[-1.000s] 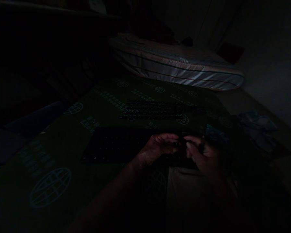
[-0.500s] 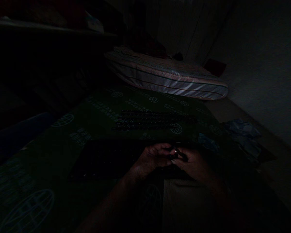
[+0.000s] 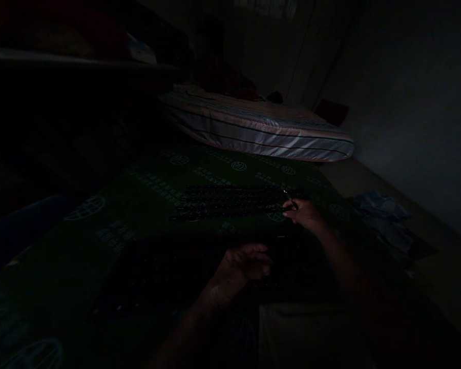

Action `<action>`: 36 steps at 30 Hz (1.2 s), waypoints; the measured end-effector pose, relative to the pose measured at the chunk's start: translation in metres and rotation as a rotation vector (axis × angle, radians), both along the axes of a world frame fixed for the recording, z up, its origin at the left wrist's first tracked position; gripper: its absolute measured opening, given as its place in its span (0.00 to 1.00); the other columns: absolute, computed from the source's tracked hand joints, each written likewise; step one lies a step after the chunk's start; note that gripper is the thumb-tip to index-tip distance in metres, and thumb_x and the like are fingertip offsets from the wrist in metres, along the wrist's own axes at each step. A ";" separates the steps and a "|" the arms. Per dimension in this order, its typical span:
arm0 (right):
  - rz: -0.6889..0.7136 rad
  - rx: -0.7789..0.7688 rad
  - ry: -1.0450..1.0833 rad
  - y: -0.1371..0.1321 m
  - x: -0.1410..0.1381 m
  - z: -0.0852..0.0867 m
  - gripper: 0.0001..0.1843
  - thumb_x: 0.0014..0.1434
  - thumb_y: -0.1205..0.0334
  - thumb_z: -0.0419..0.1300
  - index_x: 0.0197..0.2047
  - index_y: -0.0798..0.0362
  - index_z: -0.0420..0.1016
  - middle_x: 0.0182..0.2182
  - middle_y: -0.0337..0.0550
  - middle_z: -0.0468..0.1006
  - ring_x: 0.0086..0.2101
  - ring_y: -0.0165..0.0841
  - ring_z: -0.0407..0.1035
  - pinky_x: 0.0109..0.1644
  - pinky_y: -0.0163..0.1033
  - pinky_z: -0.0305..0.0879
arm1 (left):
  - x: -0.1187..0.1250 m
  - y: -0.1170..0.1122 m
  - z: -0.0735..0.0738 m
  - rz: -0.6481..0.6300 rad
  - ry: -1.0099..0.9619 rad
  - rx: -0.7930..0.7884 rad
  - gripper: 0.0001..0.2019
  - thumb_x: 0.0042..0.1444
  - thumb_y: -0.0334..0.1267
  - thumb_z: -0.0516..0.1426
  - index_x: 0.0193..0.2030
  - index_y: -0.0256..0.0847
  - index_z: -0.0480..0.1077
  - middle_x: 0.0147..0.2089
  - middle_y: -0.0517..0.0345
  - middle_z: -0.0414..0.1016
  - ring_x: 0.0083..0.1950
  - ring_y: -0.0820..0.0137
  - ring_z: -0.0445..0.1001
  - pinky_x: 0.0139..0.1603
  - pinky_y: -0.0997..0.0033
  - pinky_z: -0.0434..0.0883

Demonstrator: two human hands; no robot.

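Over one dark panel (image 3: 165,266) on the green surface (image 3: 211,163), the left hand (image 3: 240,264) curls, its contents too dim to tell, while the right hand's (image 3: 305,212) narrow grip holds one slim tool (image 3: 291,199) near several uncountable dark strips (image 3: 223,201).

There are two hands (image 3: 236,266) (image 3: 306,214), one tool (image 3: 292,201), one dark panel (image 3: 169,271), one mattress (image 3: 261,138).

Some room, some blocks.
The mat (image 3: 149,205) is open between the strips (image 3: 223,200) and the board (image 3: 165,274). The left hand (image 3: 246,262) blocks part of the board; the right hand (image 3: 300,213) blocks the strips' right end. The mattress (image 3: 261,136) walls off the back.
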State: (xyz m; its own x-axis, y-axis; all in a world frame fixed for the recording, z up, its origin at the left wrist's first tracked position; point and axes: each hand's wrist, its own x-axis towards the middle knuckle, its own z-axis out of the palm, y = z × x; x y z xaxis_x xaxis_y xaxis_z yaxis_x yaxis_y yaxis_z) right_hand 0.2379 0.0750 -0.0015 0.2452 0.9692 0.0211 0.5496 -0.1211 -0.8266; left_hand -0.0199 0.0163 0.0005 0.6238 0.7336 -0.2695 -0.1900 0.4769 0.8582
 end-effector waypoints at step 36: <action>-0.027 -0.168 -0.089 0.026 0.016 -0.026 0.13 0.46 0.70 0.63 0.37 0.56 0.71 0.13 0.28 0.63 0.14 0.23 0.59 0.20 0.28 0.53 | -0.013 0.010 0.011 0.331 -0.267 -0.115 0.09 0.45 0.31 0.61 0.37 0.35 0.73 0.30 0.54 0.76 0.27 0.75 0.71 0.28 0.78 0.69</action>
State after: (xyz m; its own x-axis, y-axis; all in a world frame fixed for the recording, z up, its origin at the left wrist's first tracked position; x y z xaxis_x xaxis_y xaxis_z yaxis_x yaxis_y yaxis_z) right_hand 0.2540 0.1012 -0.0279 0.2758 0.9540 -0.1178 0.6146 -0.2693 -0.7415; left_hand -0.0327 0.0268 0.0119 0.4195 0.8801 -0.2226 -0.5562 0.4429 0.7032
